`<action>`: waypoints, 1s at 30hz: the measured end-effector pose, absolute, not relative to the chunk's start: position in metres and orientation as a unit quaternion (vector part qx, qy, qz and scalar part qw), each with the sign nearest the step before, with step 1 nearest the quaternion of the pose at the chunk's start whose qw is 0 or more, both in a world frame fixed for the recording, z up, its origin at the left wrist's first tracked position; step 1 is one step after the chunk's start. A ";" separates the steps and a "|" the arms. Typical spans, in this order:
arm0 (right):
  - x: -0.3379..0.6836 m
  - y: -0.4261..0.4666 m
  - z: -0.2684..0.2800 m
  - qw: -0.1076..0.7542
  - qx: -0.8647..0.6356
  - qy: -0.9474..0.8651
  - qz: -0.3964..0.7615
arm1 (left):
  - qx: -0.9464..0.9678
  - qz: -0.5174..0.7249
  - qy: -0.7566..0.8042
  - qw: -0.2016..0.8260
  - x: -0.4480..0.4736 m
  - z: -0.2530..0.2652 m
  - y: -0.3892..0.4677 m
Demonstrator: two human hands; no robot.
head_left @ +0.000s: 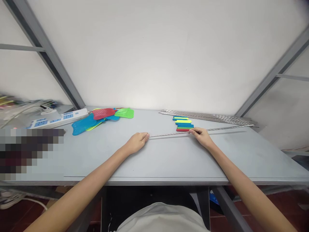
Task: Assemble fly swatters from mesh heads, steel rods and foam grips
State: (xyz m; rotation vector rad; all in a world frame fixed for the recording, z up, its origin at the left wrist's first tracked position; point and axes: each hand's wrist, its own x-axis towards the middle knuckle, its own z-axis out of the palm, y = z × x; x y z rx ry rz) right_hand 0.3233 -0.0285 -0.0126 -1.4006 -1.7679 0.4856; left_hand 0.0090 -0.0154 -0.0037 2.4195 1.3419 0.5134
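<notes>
A thin metal rod (169,134) spans both hands, running above the table and up toward the right. My left hand (138,142) pinches its left end between closed fingers. Further along, my right hand (201,136) is closed on the rod near its middle, and the far end reaches over toward a bundle of similar metal rods (205,116). Just behind the right fingertips lie several short coloured tubes (183,124) in blue, yellow, green and red, set side by side. What the left fingertips cover of the rod's end is hidden.
At the back left lie perforated plastic fly swatter heads, among them red (103,113), green (125,113) and blue (84,124). A white power strip (62,118) sits left of them. Grey metal frame posts (50,51) rise beside the white wall (154,58). The grey table's front edge (156,179) is near me.
</notes>
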 end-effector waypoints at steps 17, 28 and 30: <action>0.322 -0.031 -0.011 0.398 -0.577 -0.700 0.139 | 0.846 0.217 0.455 0.175 0.015 -0.002 -0.019; 0.298 -0.044 -0.008 0.363 -0.530 -0.733 0.223 | 0.856 0.206 0.431 0.197 0.023 0.005 -0.029; 0.292 -0.046 -0.007 0.359 -0.525 -0.733 0.244 | 0.861 0.203 0.424 0.192 0.023 0.004 -0.029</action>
